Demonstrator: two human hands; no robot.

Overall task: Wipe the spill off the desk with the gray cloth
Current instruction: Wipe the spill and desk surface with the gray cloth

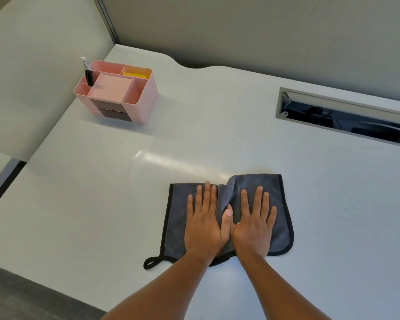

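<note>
— Nearest the lens? Two bare forearms, reaching up from the bottom edge onto the white surface (79, 215).

— And at their ends? Left hand (204, 224) and right hand (254, 225), side by side, palms down, fingers straight and slightly spread, holding nothing, pressing flat on the gray cloth (280, 204). Thumbs meeting in the middle, left thumb lying over the right.

— Position of the cloth? Spread on the surface, in the near middle, under both palms. Black trim all round, a black hanging loop (151, 262) sticking out at the near left corner. Bunched into a ridge between the two hands, flat elsewhere.

— Any spill visible? Cannot tell; only a pale glossy streak (162, 159) on the surface, beyond and to the left of the cloth, possibly just glare.

— Farther back? Pink organizer (139, 100) at far left, well apart from the cloth, divided into compartments. Black marker with white cap (87, 71) standing upright in its left rear compartment, yellow items (134, 75) in the right rear one, two dark drawers in front.

— On the right? Long cable slot (342, 116) sunk into the surface, gray-framed, dark cables inside. Beige partition walls behind and to the left.
</note>
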